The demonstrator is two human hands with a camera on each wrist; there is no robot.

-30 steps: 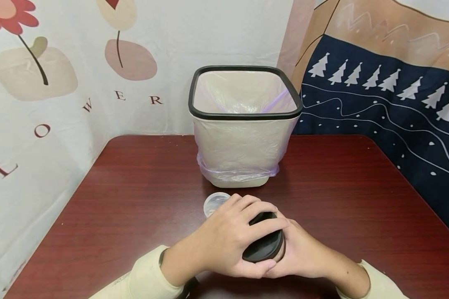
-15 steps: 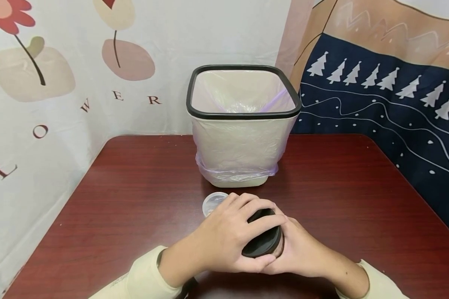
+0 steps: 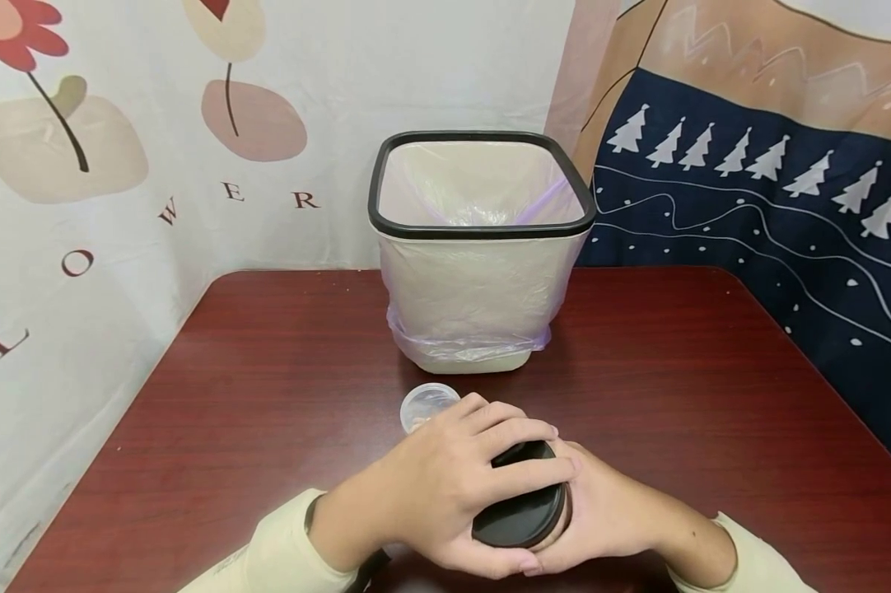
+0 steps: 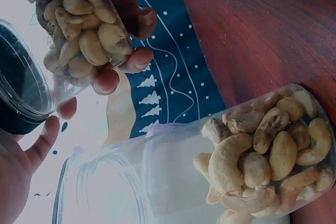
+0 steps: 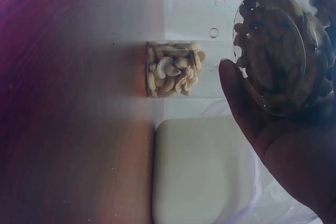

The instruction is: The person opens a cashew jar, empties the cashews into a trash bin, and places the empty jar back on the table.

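Clear lidded jar [image 5: 273, 51], filled with cashews [image 4: 89, 45] and capped with black lid [image 3: 520, 523]: held up off the table [image 3: 268, 354], between both hands. Left hand [image 3: 453, 486]: spread over the black lid, gripping it, thumb at the near edge. Right hand [image 3: 601, 511]: wrapped round the jar body. Tightness of lid: impossible to tell.

Likely hazards: slip of the smooth wall through the right hand, from a twist at the lid stronger than the hold below; possible drop onto the table. Scatter of cashews, from a lid freed abruptly with the jar tipped. Knock to the neighbouring jar, from an outward swing of the left hand.

Surroundings: second clear jar [image 5: 176, 69], upright, part filled with cashews, no black lid in sight; just beyond the left hand, partly masked by it; chief obstacle there. Dark-rimmed waste bin [image 3: 482, 232] with translucent lilac liner [image 3: 475, 350]: close behind, blocking the way straight ahead. Backdrop: white flower-print cloth [image 3: 379, 82]; navy tree-print cloth [image 3: 712, 206], right.
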